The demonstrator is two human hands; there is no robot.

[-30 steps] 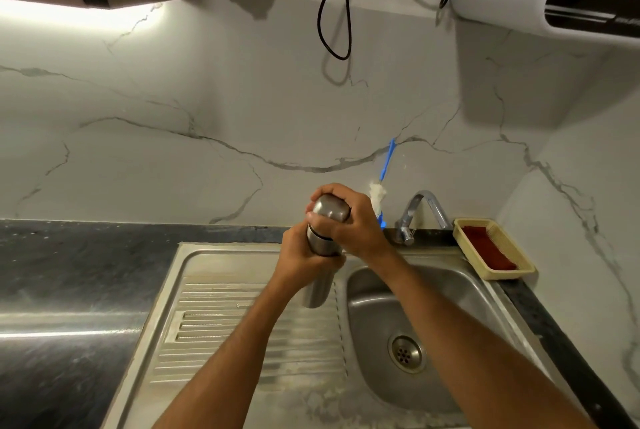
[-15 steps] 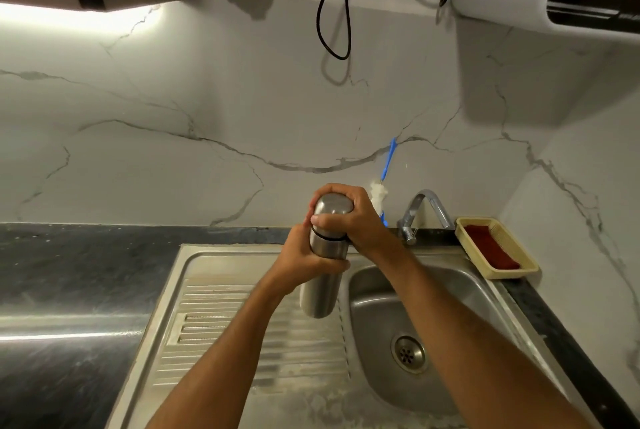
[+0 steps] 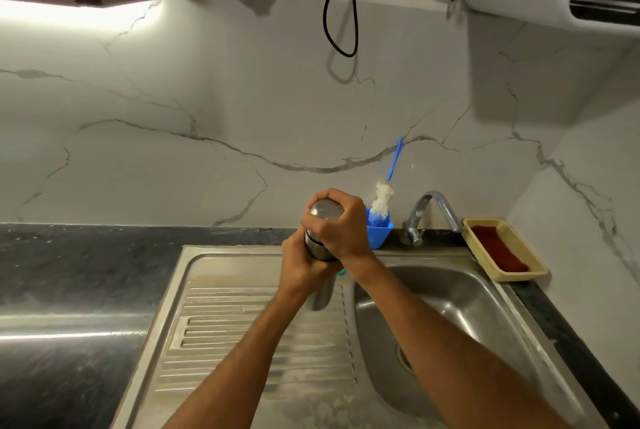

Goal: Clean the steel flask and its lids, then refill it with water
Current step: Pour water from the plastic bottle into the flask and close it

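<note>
Holding the steel flask upright over the drainboard, at nine o'clock from the sink basin, my left hand has its fingers wrapped tight round the body. My right hand clamps over the lid from above. I judge this the opening step: unscrewing the lid before any washing. Next comes a firm twist, body held steady. At two o'clock the bottle brush waits in its blue holder, beside the tap.

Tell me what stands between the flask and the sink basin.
Nothing visible does. The flask is held in both hands, left hand on the body, right hand over the cap, above the drainboard; the sink basin lies open beside it.
</note>
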